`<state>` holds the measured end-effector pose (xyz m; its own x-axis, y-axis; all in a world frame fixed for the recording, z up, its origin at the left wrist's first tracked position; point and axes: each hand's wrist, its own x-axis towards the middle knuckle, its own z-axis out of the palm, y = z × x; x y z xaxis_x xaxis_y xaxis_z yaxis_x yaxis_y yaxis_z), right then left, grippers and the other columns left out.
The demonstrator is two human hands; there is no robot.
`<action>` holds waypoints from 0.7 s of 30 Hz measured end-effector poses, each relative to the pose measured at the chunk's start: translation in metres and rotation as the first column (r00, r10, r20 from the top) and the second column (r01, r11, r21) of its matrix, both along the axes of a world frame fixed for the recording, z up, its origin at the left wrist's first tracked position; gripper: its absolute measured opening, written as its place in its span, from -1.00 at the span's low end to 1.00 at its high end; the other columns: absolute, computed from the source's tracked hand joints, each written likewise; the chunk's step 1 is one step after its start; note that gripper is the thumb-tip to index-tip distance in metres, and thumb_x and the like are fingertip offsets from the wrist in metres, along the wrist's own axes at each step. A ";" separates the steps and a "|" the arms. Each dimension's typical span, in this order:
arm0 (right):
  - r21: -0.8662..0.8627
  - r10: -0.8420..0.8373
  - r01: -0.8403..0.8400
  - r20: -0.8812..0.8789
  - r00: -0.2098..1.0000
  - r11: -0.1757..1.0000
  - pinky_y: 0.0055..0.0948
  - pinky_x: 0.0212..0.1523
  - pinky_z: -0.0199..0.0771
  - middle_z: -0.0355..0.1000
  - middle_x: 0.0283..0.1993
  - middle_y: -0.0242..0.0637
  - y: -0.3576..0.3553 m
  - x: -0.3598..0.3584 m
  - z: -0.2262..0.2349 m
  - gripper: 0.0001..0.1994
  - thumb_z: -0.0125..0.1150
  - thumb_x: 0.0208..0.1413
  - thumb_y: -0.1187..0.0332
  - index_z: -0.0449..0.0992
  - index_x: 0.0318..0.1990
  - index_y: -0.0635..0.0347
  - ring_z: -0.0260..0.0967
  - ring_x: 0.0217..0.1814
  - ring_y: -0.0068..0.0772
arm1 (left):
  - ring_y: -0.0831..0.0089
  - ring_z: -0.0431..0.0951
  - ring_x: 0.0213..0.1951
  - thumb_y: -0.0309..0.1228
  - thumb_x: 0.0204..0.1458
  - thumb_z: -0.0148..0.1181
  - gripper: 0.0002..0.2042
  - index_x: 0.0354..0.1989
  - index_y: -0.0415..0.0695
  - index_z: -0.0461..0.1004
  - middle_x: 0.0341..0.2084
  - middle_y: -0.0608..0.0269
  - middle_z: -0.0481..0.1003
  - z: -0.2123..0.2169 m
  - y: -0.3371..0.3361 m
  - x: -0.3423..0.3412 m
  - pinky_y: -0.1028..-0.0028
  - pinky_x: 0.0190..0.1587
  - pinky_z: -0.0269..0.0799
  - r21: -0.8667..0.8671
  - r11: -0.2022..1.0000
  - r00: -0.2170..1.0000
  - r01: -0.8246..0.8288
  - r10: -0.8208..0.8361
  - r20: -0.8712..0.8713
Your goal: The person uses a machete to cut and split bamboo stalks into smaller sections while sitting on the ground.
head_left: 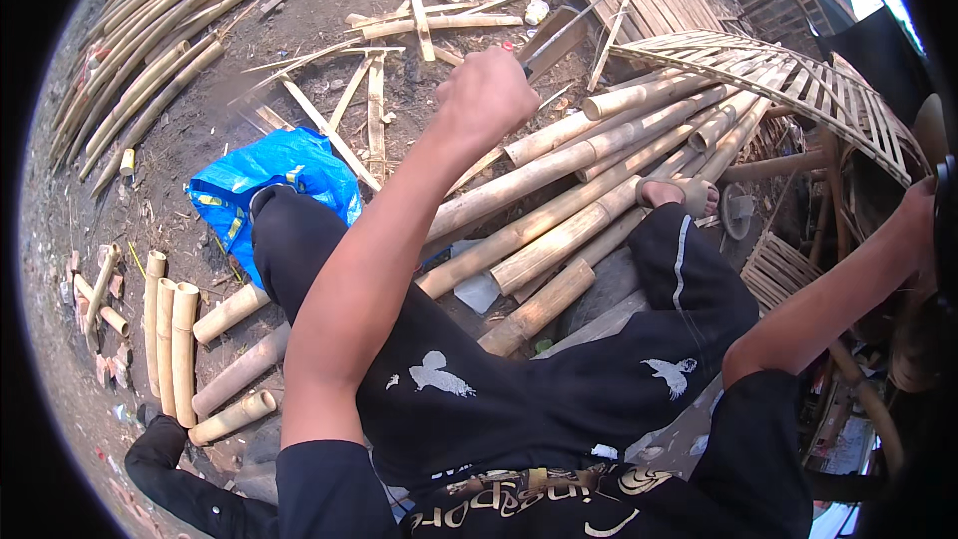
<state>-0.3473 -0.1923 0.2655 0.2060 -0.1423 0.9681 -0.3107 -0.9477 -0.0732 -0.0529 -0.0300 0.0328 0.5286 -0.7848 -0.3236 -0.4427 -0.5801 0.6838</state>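
My left hand [489,92] is closed in a fist, raised at upper middle with the arm stretched forward. A long, thin, blade-like tool [591,15] juts from it toward the upper right; its handle is hidden in my fingers. Beyond the fist lies the bamboo pile, several thick poles [579,155] running from the lower left to the upper right. My right hand [920,208] is at the far right rim, mostly cut off, beside a woven bamboo frame [848,105]. Its fingers are hidden.
Bamboo poles [160,50] are stacked at the far left, and short cut pieces [172,349] stand near my left. A blue plastic bag [274,175] lies by my left knee. Split strips [424,20] litter the dirt; my sandalled foot [681,195] is at the pile.
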 end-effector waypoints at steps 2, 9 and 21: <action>0.157 -0.028 0.032 -0.033 0.999 0.987 -0.36 0.10 0.51 0.44 0.12 -0.09 0.017 0.031 -0.069 -0.49 0.32 0.06 0.46 0.37 0.17 0.40 0.47 0.09 -0.35 | 0.03 0.62 0.02 -0.41 0.04 0.13 -0.70 -0.12 -0.31 0.61 -0.09 -0.14 0.61 0.001 0.001 0.001 0.11 0.14 0.46 0.015 1.000 1.000 0.005 -0.005 -0.004; 0.813 0.370 0.551 -0.578 0.727 0.188 -0.35 -0.19 0.59 0.58 -0.12 -0.09 0.037 0.006 -0.309 -0.54 0.45 -0.05 0.24 0.58 -0.03 0.34 0.55 -0.19 -0.31 | 0.11 0.64 0.00 -0.38 0.00 0.22 -0.71 -0.12 -0.25 0.63 -0.10 -0.07 0.63 -0.028 -0.003 0.023 0.18 0.10 0.50 0.136 0.987 0.994 0.089 -0.098 0.056; 0.591 -0.110 0.246 -0.257 0.960 0.768 -0.43 -0.09 0.52 0.60 -0.25 -0.16 0.031 0.014 -0.035 -0.48 0.41 0.02 0.11 0.56 0.00 0.38 0.53 -0.19 -0.40 | -0.03 0.62 0.01 -0.37 -0.10 0.20 -0.69 -0.18 -0.26 0.64 -0.13 -0.19 0.61 -0.067 -0.009 0.008 0.11 0.07 0.52 0.093 0.995 0.992 -0.036 0.024 0.127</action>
<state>-0.3336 -0.1613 0.2307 0.2903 -0.7429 0.6032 -0.5414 -0.6472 -0.5366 -0.0451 -0.0395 -0.0341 0.5929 -0.7368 -0.3251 -0.5029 -0.6540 0.5650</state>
